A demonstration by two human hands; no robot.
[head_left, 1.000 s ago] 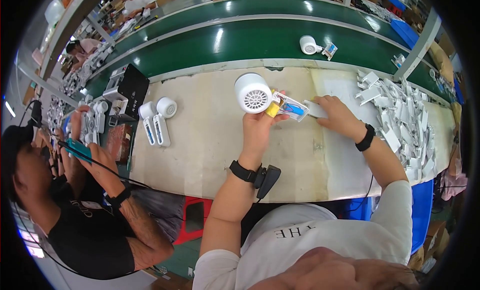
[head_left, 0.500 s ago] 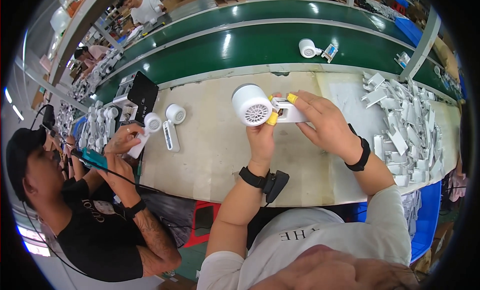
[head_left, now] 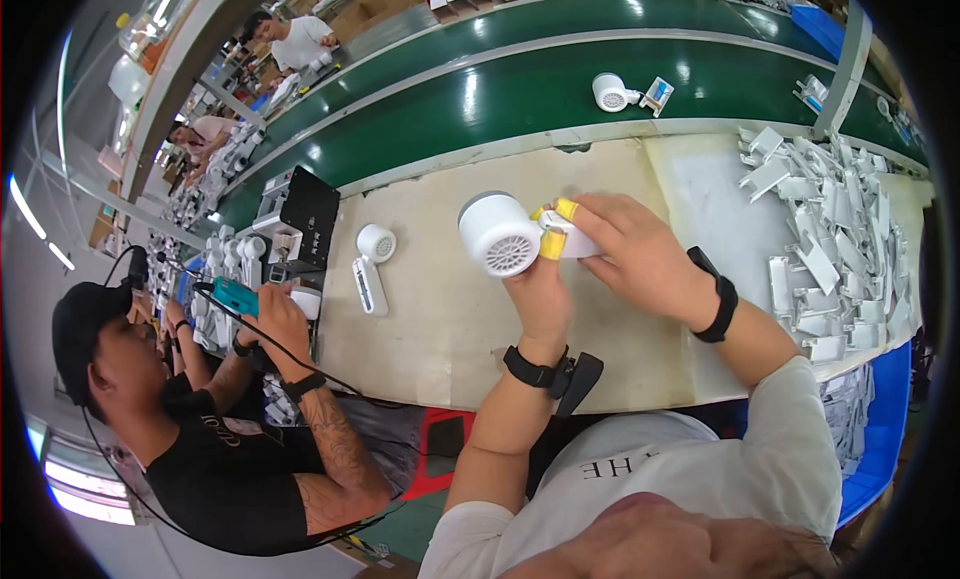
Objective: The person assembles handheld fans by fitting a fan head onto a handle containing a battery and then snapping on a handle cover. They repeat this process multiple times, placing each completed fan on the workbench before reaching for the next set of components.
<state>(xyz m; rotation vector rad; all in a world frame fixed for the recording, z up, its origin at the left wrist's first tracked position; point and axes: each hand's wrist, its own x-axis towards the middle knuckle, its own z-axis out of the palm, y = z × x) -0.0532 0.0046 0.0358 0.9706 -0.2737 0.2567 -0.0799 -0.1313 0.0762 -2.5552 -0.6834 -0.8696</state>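
Over the worktable I hold a white hair dryer (head_left: 498,234) with a round grilled head and a short handle. My left hand (head_left: 540,299) is closed on it from below, at the joint between head and handle. From the right, my right hand (head_left: 640,254) pinches the handle (head_left: 580,241), which its fingers partly hide. Yellow covers wrap some of my fingertips. Black bands circle both wrists. Left of my hands, another white hair dryer (head_left: 375,244) lies on the table, its handle folded down.
White plastic handle shells (head_left: 820,249) are heaped at the right, above a blue bin (head_left: 880,429). Beyond the table runs a green conveyor (head_left: 420,119) carrying another dryer (head_left: 610,92). At the left, a co-worker (head_left: 240,419) holds a teal power tool (head_left: 235,296) near a black box (head_left: 308,219).
My right hand has tilted over the handle and now covers more of it. The co-worker's hands and tool have shifted, and the dryer part they held is now mostly hidden. The whole view has turned slightly.
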